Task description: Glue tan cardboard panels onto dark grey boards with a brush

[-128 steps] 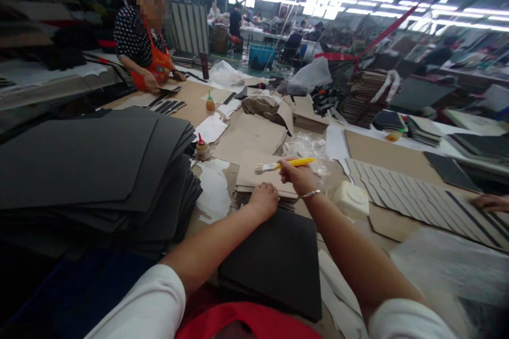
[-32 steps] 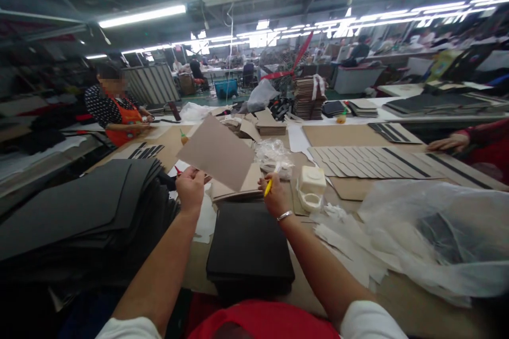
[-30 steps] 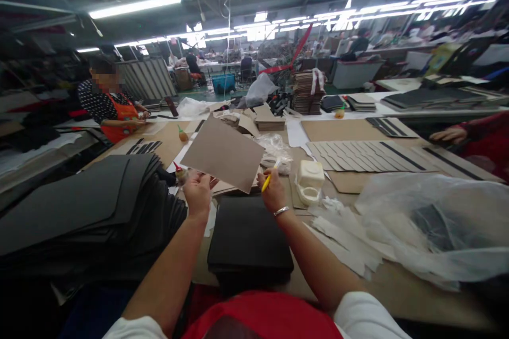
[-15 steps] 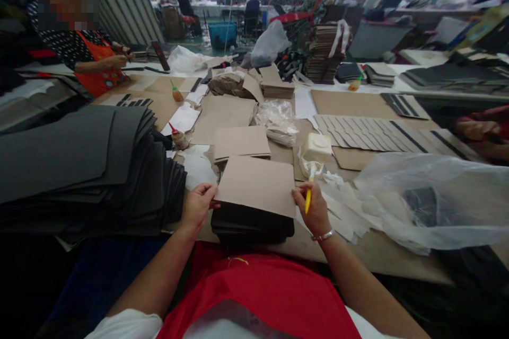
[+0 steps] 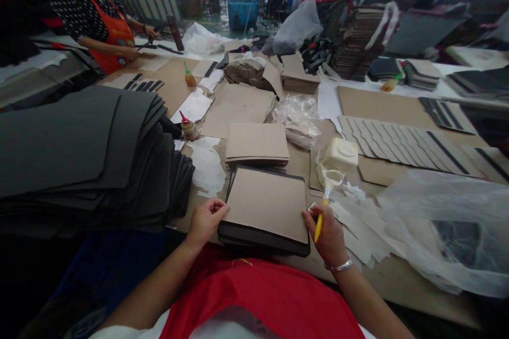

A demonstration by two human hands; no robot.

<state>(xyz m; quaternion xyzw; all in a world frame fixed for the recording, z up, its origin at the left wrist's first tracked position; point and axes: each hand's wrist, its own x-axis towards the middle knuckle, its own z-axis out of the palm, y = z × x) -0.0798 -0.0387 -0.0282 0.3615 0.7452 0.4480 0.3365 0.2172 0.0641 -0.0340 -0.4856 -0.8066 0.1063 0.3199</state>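
The near edge of the table [image 5: 409,286] runs just below a stack of black boards [image 5: 264,241], close to the red apron [image 5: 258,288]. On the left, a tall pile of dark grey sheets [image 5: 59,143] leaves only a narrow strip beside the black stack; on the right, paper scraps [image 5: 356,222] and a clear plastic bag [image 5: 413,217] crowd in. A stack of tan card [image 5: 257,143] sits just beyond.

The cardboard sheet [image 5: 267,201] is plain tan and rectangular, resting on top of the black stack, with black showing past its far and near edges. It seems flat, though from here I can't be sure its near edge touches.

The left hand [image 5: 207,221] pinches the sheet's left edge between thumb and curled fingers. The right hand [image 5: 328,235] grips a yellow-handled brush [image 5: 318,226], bristle end toward a pale tub [image 5: 341,156], its fingertips at the sheet's right edge.
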